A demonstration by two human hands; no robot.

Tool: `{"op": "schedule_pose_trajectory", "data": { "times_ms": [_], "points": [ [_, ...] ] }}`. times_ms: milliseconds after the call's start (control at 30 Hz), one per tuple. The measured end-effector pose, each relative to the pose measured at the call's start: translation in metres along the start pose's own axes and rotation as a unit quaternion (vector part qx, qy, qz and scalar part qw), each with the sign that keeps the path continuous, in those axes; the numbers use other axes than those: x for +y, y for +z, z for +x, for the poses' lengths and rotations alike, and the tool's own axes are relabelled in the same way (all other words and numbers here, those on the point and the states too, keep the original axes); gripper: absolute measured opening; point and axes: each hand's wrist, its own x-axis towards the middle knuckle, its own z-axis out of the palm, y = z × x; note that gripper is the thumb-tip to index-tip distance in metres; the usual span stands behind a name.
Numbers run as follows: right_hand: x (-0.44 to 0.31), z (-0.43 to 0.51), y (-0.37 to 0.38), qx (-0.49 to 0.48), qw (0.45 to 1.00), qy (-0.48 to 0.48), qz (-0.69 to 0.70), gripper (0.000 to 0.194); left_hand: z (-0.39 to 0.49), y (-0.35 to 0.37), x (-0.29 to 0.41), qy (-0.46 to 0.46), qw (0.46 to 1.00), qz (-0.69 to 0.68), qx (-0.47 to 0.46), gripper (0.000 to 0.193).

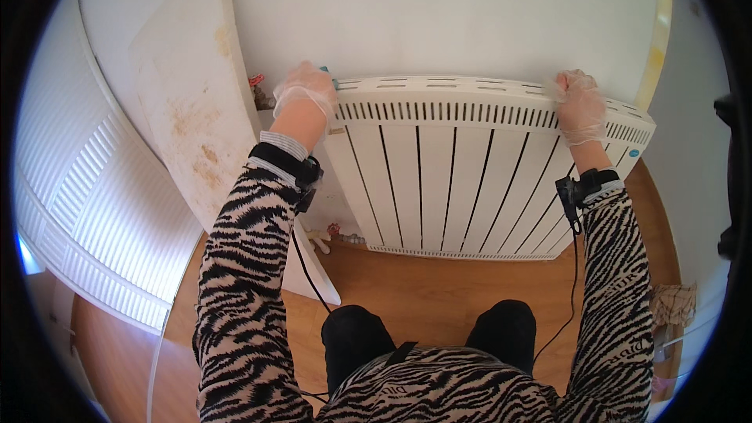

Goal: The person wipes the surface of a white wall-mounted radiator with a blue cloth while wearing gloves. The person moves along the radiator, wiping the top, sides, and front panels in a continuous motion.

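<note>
A white panel radiator [452, 182] with a slotted top grille stands against the wall before me. My left hand [304, 94], in a clear disposable glove, is curled at its upper left corner. A small blue object [330, 77] pokes out past those fingers, mostly hidden by them; what it is I cannot tell. My right hand [580, 107], gloved the same way and slightly blurred, is bent in at the top of the radiator near its right end. Whether anything is inside that hand does not show.
A stained white board [188, 100] leans on the wall at left. Red-handled valves [256, 80] sit beside the radiator. A ribbed white panel [88, 170] curves along the far left. Wood flooring [411, 288] lies below. A checked cloth [672, 304] is at right. Cables run from both wrist straps.
</note>
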Motion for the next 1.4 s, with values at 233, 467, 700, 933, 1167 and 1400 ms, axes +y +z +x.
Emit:
{"op": "schedule_pose_trajectory", "data": {
  "times_ms": [233, 467, 700, 933, 1167, 1400],
  "points": [
    [-0.004, 0.002, -0.002, 0.012, 1.0, 0.007, 0.012, 0.023, 0.015, 0.006, 0.033, 0.206, 0.971, 0.101, 0.059, 0.032],
    [-0.004, 0.002, -0.003, -0.007, 1.0, 0.011, 0.014, 0.025, -0.011, 0.004, 0.114, 0.323, 0.928, -0.065, 0.175, 0.033],
    [-0.009, -0.003, -0.004, -0.005, 0.999, 0.024, 0.028, 0.026, -0.047, -0.012, 0.185, 0.39, 0.888, -0.068, 0.234, 0.025],
    [0.001, -0.002, 0.0, -0.022, 0.999, 0.005, 0.04, 0.022, -0.043, -0.003, 0.169, 0.414, 0.867, -0.117, 0.253, 0.027],
    [0.009, -0.007, 0.012, -0.002, 1.0, 0.005, -0.007, 0.021, -0.011, 0.032, 0.07, 0.26, 0.937, -0.002, 0.234, 0.035],
    [0.009, -0.005, 0.013, -0.026, 0.999, 0.033, 0.029, 0.023, -0.009, 0.072, -0.04, 0.113, 0.908, -0.26, 0.308, 0.045]
  ]
}}
